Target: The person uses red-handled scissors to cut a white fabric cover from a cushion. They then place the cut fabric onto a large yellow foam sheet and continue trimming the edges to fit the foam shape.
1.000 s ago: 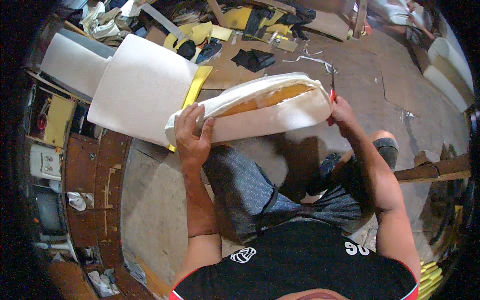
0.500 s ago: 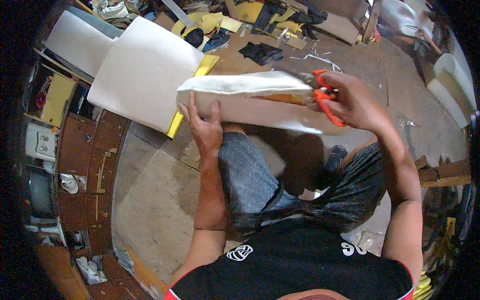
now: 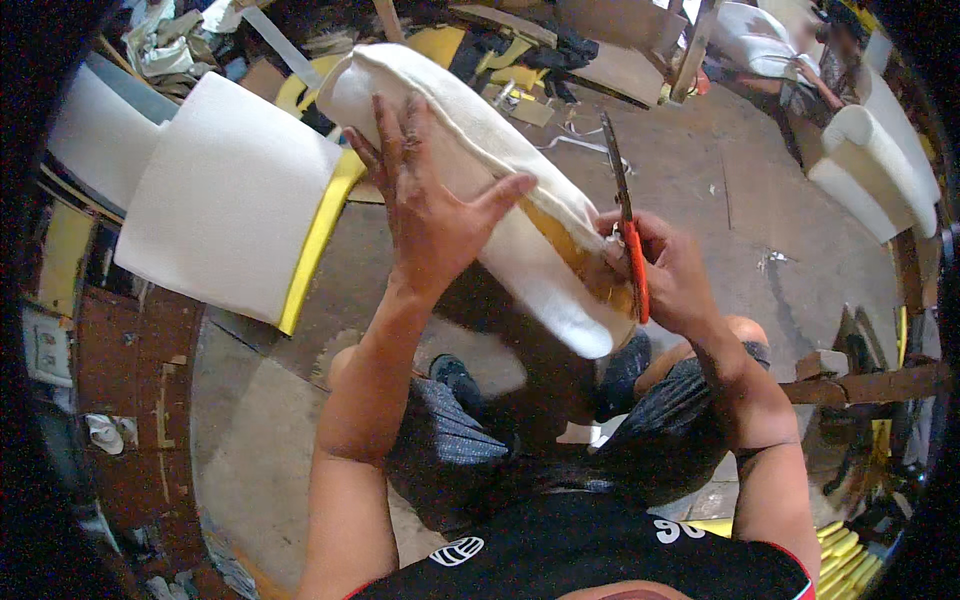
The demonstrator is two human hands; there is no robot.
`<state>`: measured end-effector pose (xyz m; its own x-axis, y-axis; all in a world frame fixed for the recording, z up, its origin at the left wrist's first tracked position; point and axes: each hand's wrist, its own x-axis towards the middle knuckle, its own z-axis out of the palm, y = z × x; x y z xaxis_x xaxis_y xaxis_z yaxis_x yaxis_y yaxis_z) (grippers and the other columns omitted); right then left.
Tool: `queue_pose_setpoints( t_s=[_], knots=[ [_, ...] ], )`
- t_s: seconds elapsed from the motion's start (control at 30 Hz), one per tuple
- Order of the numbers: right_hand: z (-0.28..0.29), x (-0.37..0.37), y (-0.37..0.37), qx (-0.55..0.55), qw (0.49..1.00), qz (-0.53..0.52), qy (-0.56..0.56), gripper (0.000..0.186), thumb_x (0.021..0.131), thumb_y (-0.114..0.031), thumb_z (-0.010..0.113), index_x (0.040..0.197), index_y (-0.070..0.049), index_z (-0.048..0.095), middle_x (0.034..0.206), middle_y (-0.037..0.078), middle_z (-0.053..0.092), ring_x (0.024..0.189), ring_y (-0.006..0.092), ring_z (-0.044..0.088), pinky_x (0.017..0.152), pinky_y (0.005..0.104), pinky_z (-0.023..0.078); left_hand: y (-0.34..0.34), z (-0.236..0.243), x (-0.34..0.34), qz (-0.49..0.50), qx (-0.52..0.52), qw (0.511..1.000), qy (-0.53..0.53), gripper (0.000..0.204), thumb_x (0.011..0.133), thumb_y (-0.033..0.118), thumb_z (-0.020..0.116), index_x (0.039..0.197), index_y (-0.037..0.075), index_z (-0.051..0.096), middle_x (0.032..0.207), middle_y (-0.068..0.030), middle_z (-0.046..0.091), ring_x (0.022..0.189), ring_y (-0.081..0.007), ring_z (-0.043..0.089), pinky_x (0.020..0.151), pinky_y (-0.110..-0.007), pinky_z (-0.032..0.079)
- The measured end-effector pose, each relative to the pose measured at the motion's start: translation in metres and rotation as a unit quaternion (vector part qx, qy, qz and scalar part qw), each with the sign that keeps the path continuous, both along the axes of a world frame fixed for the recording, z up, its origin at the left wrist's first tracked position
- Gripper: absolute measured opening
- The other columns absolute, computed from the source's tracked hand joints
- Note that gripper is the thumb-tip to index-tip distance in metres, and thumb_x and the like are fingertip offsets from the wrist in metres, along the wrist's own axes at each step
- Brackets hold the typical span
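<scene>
A long padded panel (image 3: pixel 455 125) covered in white fabric is tilted in front of me, its upper left end raised. A seam runs along its top edge, and a gap below shows a yellow-brown inside. My left hand (image 3: pixel 425 200) holds the panel's near face, fingers spread toward the raised end and thumb across the seam. My right hand (image 3: pixel 670 270) grips scissors (image 3: pixel 637 265) with orange-red handles, their dark blades pointing up, away from the fabric. Its fingertips touch the fabric edge at the panel's lower right end.
A white padded cushion (image 3: pixel 225 195) with a yellow edge stands at left. Foam and fabric scraps (image 3: pixel 510 75) litter the far floor. Another person (image 3: pixel 825 85) sits at far right near white upholstered pieces (image 3: pixel 880 165). A wooden beam (image 3: pixel 870 387) lies at right.
The panel has swung from nearly level to a steep tilt, its left end raised. My left hand has moved up with it. The scissors have turned from the fabric edge to point upward.
</scene>
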<state>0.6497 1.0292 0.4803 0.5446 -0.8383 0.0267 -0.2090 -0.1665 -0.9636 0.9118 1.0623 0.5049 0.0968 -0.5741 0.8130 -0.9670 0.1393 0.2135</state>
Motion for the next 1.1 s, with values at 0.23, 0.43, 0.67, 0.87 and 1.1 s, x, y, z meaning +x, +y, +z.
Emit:
queue_pose_setpoints(
  t_s=[0.23, 0.43, 0.67, 0.87, 1.1],
  knots=[
    [-0.003, -0.006, 0.008, 0.063, 0.998, 0.005, -0.022, 0.039, 0.093, -0.025, 0.069, 0.124, -0.002, 0.061, 0.105, 0.003, 0.063, 0.083, 0.0081, 0.059, 0.067, 0.0225, 0.049, -0.013, 0.004, 0.017, -0.111, 0.061, 0.992, -0.011, 0.113, 0.061, 0.040, 0.090, 0.151, 0.005, 0.032, 0.159, -0.0280, 0.016, 0.142, -0.0610, 0.002, 0.116, -0.065, 0.010],
    [0.006, -0.017, 0.019, 0.061, 0.997, 0.040, -0.032, 0.066, 0.086, -0.053, 0.071, 0.124, 0.000, 0.059, 0.101, 0.004, 0.061, 0.075, 0.0083, 0.057, 0.063, 0.0246, 0.050, -0.019, 0.008, 0.014, -0.162, 0.077, 0.984, -0.011, 0.108, 0.060, 0.033, 0.090, 0.152, 0.015, 0.036, 0.161, -0.0258, 0.013, 0.144, -0.0589, -0.001, 0.115, -0.066, 0.013],
    [0.007, -0.024, 0.036, 0.148, 0.980, 0.131, -0.030, 0.062, 0.089, -0.056, 0.065, 0.110, 0.002, 0.065, 0.080, 0.001, 0.058, 0.069, 0.0073, 0.055, 0.060, 0.0239, 0.046, -0.016, 0.012, -0.002, -0.195, 0.085, 0.976, -0.033, 0.103, 0.062, 0.033, 0.089, 0.151, 0.017, 0.039, 0.162, -0.0242, 0.012, 0.145, -0.0575, -0.004, 0.115, -0.066, 0.014],
    [0.009, -0.030, 0.034, 0.172, 0.977, 0.110, 0.061, 0.047, 0.095, -0.046, 0.062, 0.104, 0.000, 0.066, 0.068, -0.003, 0.053, 0.060, 0.0054, 0.051, 0.057, 0.0219, 0.043, -0.015, 0.013, -0.005, -0.214, 0.052, 0.973, -0.072, 0.102, 0.062, 0.032, 0.088, 0.151, 0.017, 0.040, 0.162, -0.0237, 0.011, 0.145, -0.0574, -0.004, 0.115, -0.066, 0.014],
    [0.011, -0.032, 0.038, 0.195, 0.973, 0.126, 0.014, 0.042, 0.096, -0.041, 0.060, 0.101, 0.000, 0.067, 0.063, -0.005, 0.051, 0.054, 0.0042, 0.050, 0.049, 0.0214, 0.040, -0.012, 0.011, -0.013, -0.203, 0.098, 0.974, -0.038, 0.102, 0.061, 0.031, 0.088, 0.150, 0.019, 0.041, 0.163, -0.0225, 0.009, 0.144, -0.0579, -0.006, 0.115, -0.066, 0.013]
  ],
)
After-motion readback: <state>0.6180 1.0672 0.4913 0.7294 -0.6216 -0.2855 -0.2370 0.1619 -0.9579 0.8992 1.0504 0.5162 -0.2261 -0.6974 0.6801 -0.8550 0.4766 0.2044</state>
